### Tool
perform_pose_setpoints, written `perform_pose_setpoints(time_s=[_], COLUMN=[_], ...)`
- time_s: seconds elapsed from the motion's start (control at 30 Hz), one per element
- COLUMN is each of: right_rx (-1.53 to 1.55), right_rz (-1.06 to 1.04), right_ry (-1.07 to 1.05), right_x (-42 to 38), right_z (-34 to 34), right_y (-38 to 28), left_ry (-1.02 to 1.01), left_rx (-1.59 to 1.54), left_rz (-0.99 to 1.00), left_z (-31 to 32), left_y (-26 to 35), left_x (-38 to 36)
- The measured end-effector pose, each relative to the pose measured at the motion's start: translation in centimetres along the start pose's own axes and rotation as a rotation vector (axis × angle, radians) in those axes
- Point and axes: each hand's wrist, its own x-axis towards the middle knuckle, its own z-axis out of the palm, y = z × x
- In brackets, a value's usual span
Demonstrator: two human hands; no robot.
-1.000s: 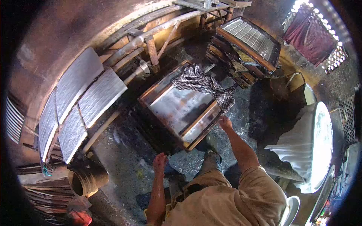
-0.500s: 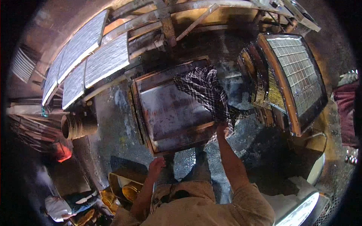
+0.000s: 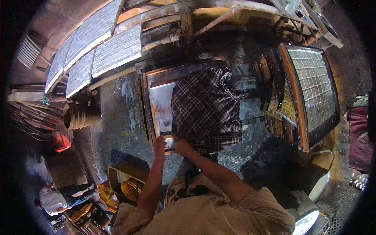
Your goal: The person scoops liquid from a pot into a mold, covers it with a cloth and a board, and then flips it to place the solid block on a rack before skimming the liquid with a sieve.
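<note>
A dark checked cloth (image 3: 207, 105) lies spread, with folds, across the right and middle of a wooden-framed screen (image 3: 160, 107) in front of me. Part of the screen's pale, shiny surface shows to the left of the cloth. At the screen's near left corner is my left hand (image 3: 159, 145), beside the wooden rim; its fingers are smeared and hard to read. Just right of it, my right hand (image 3: 183, 147) is closed at the near left corner of the cloth.
More framed screens (image 3: 313, 82) lean in a row at the right. Pale textured panels (image 3: 117, 53) rest on a rack at the far left. A brown bucket (image 3: 80, 115) stands left, and a yellow container (image 3: 131, 188) sits near my left arm. A person (image 3: 55, 201) is at the lower left.
The cloth, bunched at the right before, now lies spread over much of the screen. My right hand has swung left across my body, and my left hand has moved up to the screen's near corner.
</note>
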Motion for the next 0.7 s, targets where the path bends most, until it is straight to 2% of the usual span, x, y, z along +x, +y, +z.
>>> perform_pose_setpoints(time_s=[0.03,0.07,0.1,0.13,0.17,0.2,0.23,0.3,0.33,0.4,0.43,0.5,0.53,0.57,0.63,0.7], right_rx=[-0.192,0.133,-0.035,0.384,0.784,1.188,1.179,1.203,1.191,1.228,1.220,0.994,0.993,0.807,0.613,0.714], right_rz=[0.041,0.342,0.395,0.621,0.766,0.894,0.897,1.002,0.999,1.129,1.123,1.232,1.227,1.121,0.963,1.054], right_ry=[-0.023,0.060,0.269,0.203,0.256,0.310,0.300,0.480,0.466,0.591,0.576,0.754,0.747,0.828,0.902,0.914], right_x=[-1.3,-2.6,-3.4,-3.2,-4.5,-4.9,-4.6,-4.8,-4.2,-2.9,-2.1,-1.4,-1.7,-2.0,-1.4,-1.0], right_z=[-1.8,-4.9,-4.8,-2.5,-1.6,-1.5,-2.9,-7.7,-8.7,-9.6,-9.8,-9.5,-7.9,-5.7,-5.4,-5.6], right_y=[2.6,2.1,5.4,13.5,21.4,25.7,23.9,16.8,15.3,13.9,13.9,14.2,16.6,20.9,23.3,23.1], left_ry=[-0.068,-0.277,-0.340,-0.401,-0.403,-0.405,-0.398,-0.272,-0.262,-0.120,-0.111,-0.184,-0.211,-0.218,-0.202,-0.143], left_rx=[0.189,-0.018,0.037,0.093,0.067,0.041,0.030,-0.229,-0.245,-0.169,-0.182,-0.134,-0.116,-0.112,-0.126,-0.143], left_rz=[-0.119,-0.169,-0.387,-0.616,-0.730,-0.838,-0.838,-0.949,-0.944,-1.077,-1.070,-0.999,-0.966,-0.945,-0.905,-0.881], left_z=[0.6,-2.3,0.8,4.7,6.1,7.1,7.7,8.9,9.5,10.5,10.8,10.2,10.2,10.2,10.4,10.6], left_y=[-1.7,-10.0,-7.0,-3.8,-5.1,-6.2,-6.4,-6.4,-5.8,-4.4,-5.0,-8.7,-9.8,-9.9,-9.2,-7.9], left_x=[1.3,5.4,4.0,1.4,1.4,2.0,2.5,3.2,3.5,3.9,4.4,5.3,5.5,5.5,5.4,5.0])
